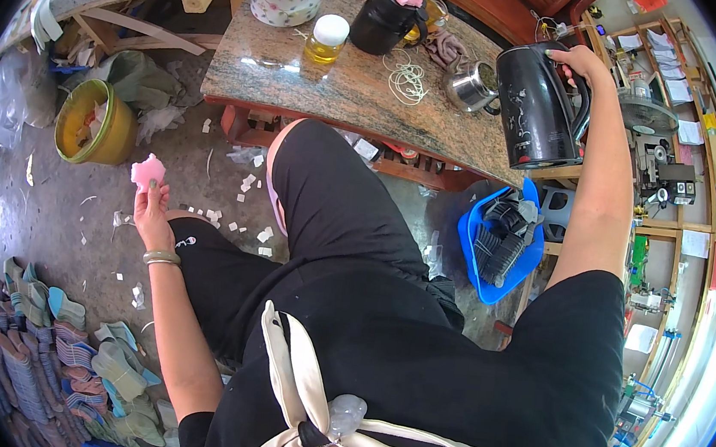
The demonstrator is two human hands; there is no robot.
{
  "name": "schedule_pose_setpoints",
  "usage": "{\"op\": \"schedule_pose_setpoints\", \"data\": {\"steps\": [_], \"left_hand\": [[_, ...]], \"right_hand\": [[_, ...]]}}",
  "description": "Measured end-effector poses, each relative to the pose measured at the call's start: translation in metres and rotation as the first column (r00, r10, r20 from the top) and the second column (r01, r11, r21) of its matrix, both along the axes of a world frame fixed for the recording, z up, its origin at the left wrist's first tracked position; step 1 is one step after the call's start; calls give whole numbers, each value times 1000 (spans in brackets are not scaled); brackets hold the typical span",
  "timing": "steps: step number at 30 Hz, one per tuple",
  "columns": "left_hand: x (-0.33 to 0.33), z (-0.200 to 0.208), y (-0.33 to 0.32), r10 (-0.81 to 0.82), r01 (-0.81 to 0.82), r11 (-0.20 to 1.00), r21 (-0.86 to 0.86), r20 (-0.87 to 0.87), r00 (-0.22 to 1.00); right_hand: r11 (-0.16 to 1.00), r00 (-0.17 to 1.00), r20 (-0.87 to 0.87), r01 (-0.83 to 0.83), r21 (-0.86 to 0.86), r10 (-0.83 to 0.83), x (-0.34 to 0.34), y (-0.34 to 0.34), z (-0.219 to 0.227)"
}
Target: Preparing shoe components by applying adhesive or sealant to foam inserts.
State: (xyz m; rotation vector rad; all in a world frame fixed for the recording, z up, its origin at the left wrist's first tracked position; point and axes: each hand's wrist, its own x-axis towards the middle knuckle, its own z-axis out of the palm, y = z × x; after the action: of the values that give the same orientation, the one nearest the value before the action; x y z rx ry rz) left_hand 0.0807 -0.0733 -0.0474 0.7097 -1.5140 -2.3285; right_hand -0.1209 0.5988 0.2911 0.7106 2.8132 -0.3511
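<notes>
At two o'clock I saw the right hand (578, 65) clenched on the black kettle (540, 107), tipped spout-left above the steel cup (473, 86), while at nine o'clock the left hand (153, 208) pinched a pink lid (148, 171) aside.

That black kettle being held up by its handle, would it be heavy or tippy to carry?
The black kettle looks rigid and bulky, so probably weighty if filled; its contents are hidden. The right hand grips only the handle, so it may swing or tilt. Its glossy body seems slippery.

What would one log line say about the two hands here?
left hand: holds pink piece over floor | right hand: grips black kettle handle, lifted by granite table | person seated
</notes>
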Motion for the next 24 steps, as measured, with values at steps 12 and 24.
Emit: {"op": "schedule_pose_setpoints", "data": {"steps": [12, 24], "left_hand": [[0, 0, 1, 4, -4, 1000, -19, 6, 1000], [-1, 1, 1, 11, -11, 1000, -14, 8, 1000]], "right_hand": [[1000, 999, 29, -17, -1, 17, 0, -6, 4], [1000, 999, 40, -22, 4, 22, -4, -9, 3]]}}
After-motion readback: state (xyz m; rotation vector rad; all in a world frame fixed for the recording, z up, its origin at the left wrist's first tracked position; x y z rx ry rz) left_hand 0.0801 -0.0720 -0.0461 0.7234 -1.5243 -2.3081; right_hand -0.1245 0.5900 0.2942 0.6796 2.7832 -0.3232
